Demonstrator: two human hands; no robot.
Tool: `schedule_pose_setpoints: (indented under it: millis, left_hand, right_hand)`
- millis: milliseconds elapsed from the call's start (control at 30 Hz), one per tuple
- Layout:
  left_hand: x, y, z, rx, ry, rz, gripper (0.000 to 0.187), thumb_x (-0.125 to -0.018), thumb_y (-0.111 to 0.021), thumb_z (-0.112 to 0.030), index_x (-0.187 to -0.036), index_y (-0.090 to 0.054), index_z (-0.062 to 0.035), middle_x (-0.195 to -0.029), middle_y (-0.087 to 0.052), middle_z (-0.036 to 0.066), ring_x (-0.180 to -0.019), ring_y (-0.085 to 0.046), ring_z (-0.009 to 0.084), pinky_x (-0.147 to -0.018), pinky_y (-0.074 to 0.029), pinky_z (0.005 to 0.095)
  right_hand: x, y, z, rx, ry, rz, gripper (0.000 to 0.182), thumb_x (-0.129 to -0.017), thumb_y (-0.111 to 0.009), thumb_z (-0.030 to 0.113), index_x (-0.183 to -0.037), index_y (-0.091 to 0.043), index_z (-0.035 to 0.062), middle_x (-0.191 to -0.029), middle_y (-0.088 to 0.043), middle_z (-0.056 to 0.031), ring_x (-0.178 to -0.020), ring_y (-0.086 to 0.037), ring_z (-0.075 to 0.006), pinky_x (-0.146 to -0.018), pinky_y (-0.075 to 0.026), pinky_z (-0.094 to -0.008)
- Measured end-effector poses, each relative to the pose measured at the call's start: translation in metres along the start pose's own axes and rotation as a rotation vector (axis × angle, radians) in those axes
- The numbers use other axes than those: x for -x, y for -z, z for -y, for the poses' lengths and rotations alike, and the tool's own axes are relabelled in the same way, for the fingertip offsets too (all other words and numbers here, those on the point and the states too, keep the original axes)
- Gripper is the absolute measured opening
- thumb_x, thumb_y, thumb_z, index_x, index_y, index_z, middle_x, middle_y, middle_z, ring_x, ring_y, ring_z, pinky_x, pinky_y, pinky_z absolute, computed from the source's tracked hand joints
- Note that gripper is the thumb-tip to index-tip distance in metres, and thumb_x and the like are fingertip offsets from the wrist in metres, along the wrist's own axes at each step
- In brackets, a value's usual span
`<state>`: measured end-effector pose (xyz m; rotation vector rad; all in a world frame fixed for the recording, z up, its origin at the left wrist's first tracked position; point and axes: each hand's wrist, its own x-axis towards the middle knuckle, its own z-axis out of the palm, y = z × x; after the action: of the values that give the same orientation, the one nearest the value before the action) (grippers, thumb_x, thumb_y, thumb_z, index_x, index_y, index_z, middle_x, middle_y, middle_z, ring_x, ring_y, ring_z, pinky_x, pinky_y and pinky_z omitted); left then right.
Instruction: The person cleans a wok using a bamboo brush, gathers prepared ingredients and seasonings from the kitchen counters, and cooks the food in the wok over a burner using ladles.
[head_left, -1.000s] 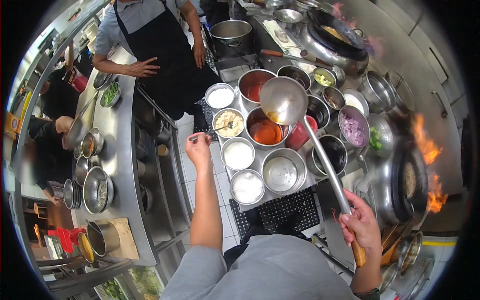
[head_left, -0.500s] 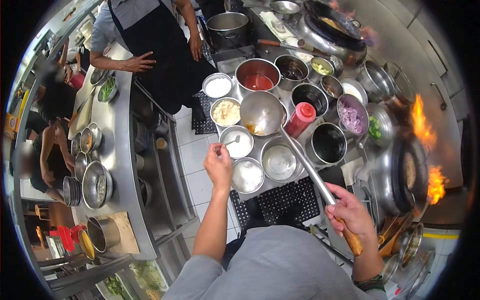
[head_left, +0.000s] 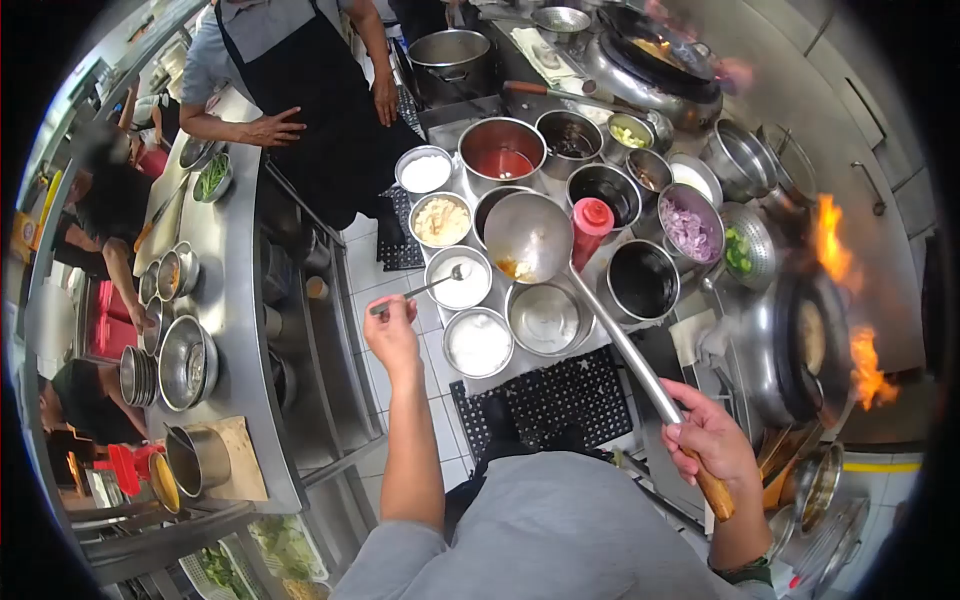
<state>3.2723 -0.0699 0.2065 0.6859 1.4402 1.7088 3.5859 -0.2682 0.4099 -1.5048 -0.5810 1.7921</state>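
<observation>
My left hand pinches the handle of a small spoon, whose tip is over a metal pot of white powder. Wrapped round the wooden end of a long ladle is my right hand. The ladle's wide bowl hangs over the middle of the pots, with a little brownish-yellow seasoning near its lower edge. Just right of that bowl stands a red squeeze bottle. Another pot of white granules and a pot of clear liquid stand nearest my body.
Chopped garlic, red sauce, dark sauce and sliced red onion fill other pots. Flames rise beside a wok on the right. A person in a black apron stands across; a steel counter runs along the left.
My left hand has drawn left and down, so more of the spoon shows over the white powder. The ladle bowl has shifted slightly right relative to the pots, with my right hand still gripping it.
</observation>
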Motion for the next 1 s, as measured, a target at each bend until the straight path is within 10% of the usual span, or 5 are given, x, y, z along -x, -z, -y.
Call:
schedule_pose_setpoints:
  millis: [133, 500, 1000]
  left_hand:
    - [0.059, -0.003, -0.077, -0.417, -0.471, -0.031, 0.009, -0.085, -0.056, -0.006, -0.084, -0.057, 0.0029, -0.074, -0.064, 0.009, -0.064, -0.060, 0.0137, -0.059, -0.048, 0.0257]
    - [0.111, 0.004, 0.002, -0.726, -0.558, 0.194, 0.007, -0.081, -0.058, -0.005, -0.084, -0.058, 0.0010, -0.075, -0.063, 0.015, -0.067, -0.063, 0.0277, -0.064, -0.049, 0.0343]
    - [0.094, 0.031, -0.030, -0.054, 0.045, 0.007, 0.008, -0.086, -0.057, -0.005, -0.089, -0.054, 0.0022, -0.080, -0.059, 0.008, -0.071, -0.061, 0.0149, -0.069, -0.053, 0.0263]
  right_hand:
    - [0.006, 0.016, 0.002, 0.018, -0.086, 0.091, 0.056, -0.084, -0.048, -0.001, -0.137, -0.029, 0.0027, -0.063, -0.049, -0.0039, -0.041, -0.043, -0.0080, -0.035, -0.037, -0.0210]
    - [0.023, 0.047, -0.012, 0.001, -0.056, 0.091, 0.055, -0.083, -0.051, 0.001, -0.135, -0.034, 0.0035, -0.067, -0.051, -0.0043, -0.038, -0.043, -0.0057, -0.031, -0.036, -0.0196]
    - [0.038, 0.061, -0.017, 0.001, -0.024, 0.087, 0.051, -0.083, -0.052, 0.000, -0.132, -0.037, 0.0006, -0.065, -0.050, -0.0051, -0.037, -0.042, -0.0062, -0.031, -0.035, -0.0201]
